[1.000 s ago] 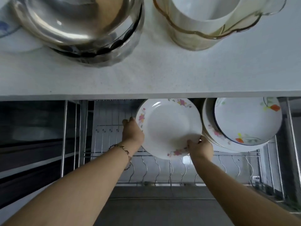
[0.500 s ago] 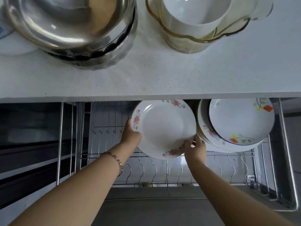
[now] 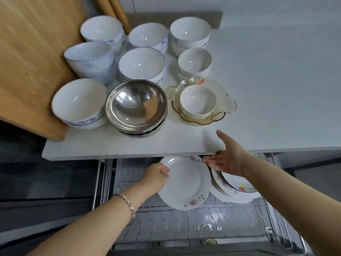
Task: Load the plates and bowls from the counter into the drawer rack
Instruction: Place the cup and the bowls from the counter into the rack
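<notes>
A white plate with pink flowers point(image 3: 186, 183) stands on edge in the wire drawer rack point(image 3: 217, 218) below the counter. My left hand point(image 3: 156, 175) grips its left rim, thumb on the front. My right hand point(image 3: 225, 159) is off the plate, fingers spread, hovering at the counter's front edge above the rack. To the right, more floral plates point(image 3: 238, 189) lean in the rack, partly hidden by my right arm. On the counter point(image 3: 276, 89) stand several white bowls point(image 3: 142, 63), a stack of steel bowls point(image 3: 136, 106) and an amber glass dish point(image 3: 219, 115) with a white bowl point(image 3: 197, 99) inside.
A wooden cutting board point(image 3: 31, 58) leans at the counter's left end, against the bowls. The counter edge overhangs the back of the open drawer. The rack's front rows of wire slots hold nothing. Dark cabinet fronts lie to the left.
My right hand has let go of the plate's lower rim and risen toward the counter edge, opening. The left hand still holds the plate. The view has tilted up, showing the bowls.
</notes>
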Demonstrator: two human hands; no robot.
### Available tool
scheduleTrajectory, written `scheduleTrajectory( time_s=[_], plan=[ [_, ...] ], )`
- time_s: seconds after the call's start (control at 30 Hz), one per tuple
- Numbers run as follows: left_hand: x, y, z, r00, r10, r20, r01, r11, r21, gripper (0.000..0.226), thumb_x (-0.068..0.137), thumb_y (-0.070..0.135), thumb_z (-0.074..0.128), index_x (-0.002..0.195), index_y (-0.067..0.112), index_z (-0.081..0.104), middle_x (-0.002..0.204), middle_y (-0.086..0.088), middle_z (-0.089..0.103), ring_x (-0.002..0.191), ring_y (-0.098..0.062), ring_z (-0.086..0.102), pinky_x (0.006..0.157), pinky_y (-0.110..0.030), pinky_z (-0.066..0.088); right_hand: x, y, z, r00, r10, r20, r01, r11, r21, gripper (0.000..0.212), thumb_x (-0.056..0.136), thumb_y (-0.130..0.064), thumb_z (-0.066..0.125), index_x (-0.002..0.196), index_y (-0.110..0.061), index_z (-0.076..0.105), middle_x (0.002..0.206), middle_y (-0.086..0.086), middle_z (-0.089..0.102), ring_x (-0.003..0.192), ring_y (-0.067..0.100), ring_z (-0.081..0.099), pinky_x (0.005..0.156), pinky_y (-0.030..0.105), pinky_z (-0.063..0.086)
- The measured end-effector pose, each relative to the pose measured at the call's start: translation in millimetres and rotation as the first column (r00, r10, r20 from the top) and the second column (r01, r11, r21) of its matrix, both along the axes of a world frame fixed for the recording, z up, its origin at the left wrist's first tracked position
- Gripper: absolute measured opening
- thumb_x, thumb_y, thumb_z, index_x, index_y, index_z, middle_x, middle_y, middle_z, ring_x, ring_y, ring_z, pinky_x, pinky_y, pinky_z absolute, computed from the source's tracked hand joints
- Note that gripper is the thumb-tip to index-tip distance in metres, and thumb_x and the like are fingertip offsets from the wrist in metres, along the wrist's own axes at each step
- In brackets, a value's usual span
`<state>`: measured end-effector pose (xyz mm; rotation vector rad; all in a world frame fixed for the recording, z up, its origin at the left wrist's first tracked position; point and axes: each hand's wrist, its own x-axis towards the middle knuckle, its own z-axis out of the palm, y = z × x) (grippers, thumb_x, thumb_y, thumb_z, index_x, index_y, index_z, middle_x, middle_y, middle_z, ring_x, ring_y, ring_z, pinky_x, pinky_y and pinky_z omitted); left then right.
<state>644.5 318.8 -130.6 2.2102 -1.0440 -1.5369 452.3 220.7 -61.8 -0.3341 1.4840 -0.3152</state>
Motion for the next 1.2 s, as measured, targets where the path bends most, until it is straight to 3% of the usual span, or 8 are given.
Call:
scheduleTrajectory(
  time_s=[0.17,0.3,0.5,0.6,0.73,0.9,1.1,1.2],
  plan=[
    [13.4,6.8,35.0,1.0,0.006,-0.01,-0.006,0.999,-0.054,0.026,0.088,0.004,0.054,0.113,0.004,0.061,0.105,-0.009,0.061,0.082,-0.016,0.059,0.044,-0.004,0.044,23.1,-7.4,26.9,0.999,-0.048,-0.016,0.048,0.999,0.005,0.078,0.082,-0.063,0.047,0.14,-0.015,0.026,0.08,0.024,0.064,0.062,0.028,0.064,0.045,0.026,0.055],
    [24.8,17.7,50.3,1.0,-0.003,0.028,0.005,0.997,-0.073,0.021,0.089,0.006,0.052,0.106,0.007,0.064,0.094,-0.003,0.061,0.098,-0.022,0.064,0.081,-0.023,0.05,39.6,-12.1,32.2,0.999,-0.046,0.014,0.048,0.991,-0.125,0.057,0.088,-0.044,0.053,0.13,-0.008,0.037,0.087,0.026,0.063,0.066,0.032,0.067,0.048,0.031,0.056],
    [31.6,40.2,63.4,0.995,0.07,0.064,-0.067,0.996,-0.053,0.027,0.088,0.003,0.051,0.114,0.007,0.061,0.104,-0.007,0.064,0.099,-0.021,0.064,0.078,-0.024,0.046,42.4,-31.4,25.4,0.956,-0.187,0.224,0.255,0.91,-0.328,0.037,0.094,-0.005,0.046,0.13,-0.015,0.041,0.12,0.027,0.056,0.082,0.033,0.065,0.057,0.035,0.06],
    [24.8,50.0,66.9,0.987,0.149,0.069,-0.146,0.988,-0.042,0.028,0.089,0.001,0.05,0.116,0.005,0.06,0.112,-0.011,0.065,0.092,-0.018,0.062,0.078,-0.025,0.046,35.2,-24.9,23.2,0.943,-0.231,0.238,0.305,0.888,-0.344,0.03,0.092,0.008,0.042,0.113,-0.014,0.044,0.126,0.027,0.055,0.075,0.034,0.065,0.054,0.035,0.061],
    [12.0,69.3,66.7,0.969,0.245,0.004,-0.245,0.969,-0.018,0.025,0.092,0.003,0.049,0.115,0.005,0.059,0.102,-0.007,0.065,0.087,-0.015,0.062,0.071,-0.023,0.049,-1.0,17.3,21.7,0.963,-0.238,0.125,0.267,0.893,-0.363,0.025,0.09,0.002,0.05,0.113,-0.01,0.051,0.106,0.017,0.063,0.063,0.028,0.067,0.042,0.024,0.056],
    [5.2,94.3,63.1,0.92,0.389,-0.035,-0.389,0.921,0.019,0.023,0.092,0.001,0.049,0.112,0.005,0.059,0.101,-0.011,0.064,0.081,-0.018,0.062,0.063,-0.022,0.047,-54.1,84.4,38.4,0.996,0.002,0.09,0.028,0.943,-0.33,0.018,0.09,0.001,0.05,0.092,-0.017,0.056,0.052,0.003,0.071,0.041,0.016,0.067,0.04,0.021,0.052],
    [22.1,136.2,39.6,0.919,0.37,0.137,-0.377,0.926,0.031,0.025,0.094,0.001,0.043,0.114,-0.002,0.059,0.104,-0.014,0.063,0.091,-0.024,0.061,0.063,-0.025,0.047,-48.1,142.7,31.0,0.953,0.261,0.153,-0.224,0.949,-0.221,0.038,0.088,0.008,0.047,0.111,-0.023,0.05,0.055,0.009,0.072,0.046,0.019,0.069,0.044,0.023,0.056],
    [46.0,146.4,19.9,0.914,0.244,0.324,-0.268,0.963,0.032,0.028,0.092,0.002,0.045,0.115,0.002,0.062,0.119,-0.015,0.063,0.108,-0.029,0.059,0.088,-0.032,0.048,-21.7,161.5,9.0,0.937,0.259,0.234,-0.233,0.963,-0.133,0.038,0.085,0.011,0.047,0.107,-0.02,0.051,0.051,0.008,0.069,0.041,0.018,0.067,0.043,0.026,0.057]
  ],
)
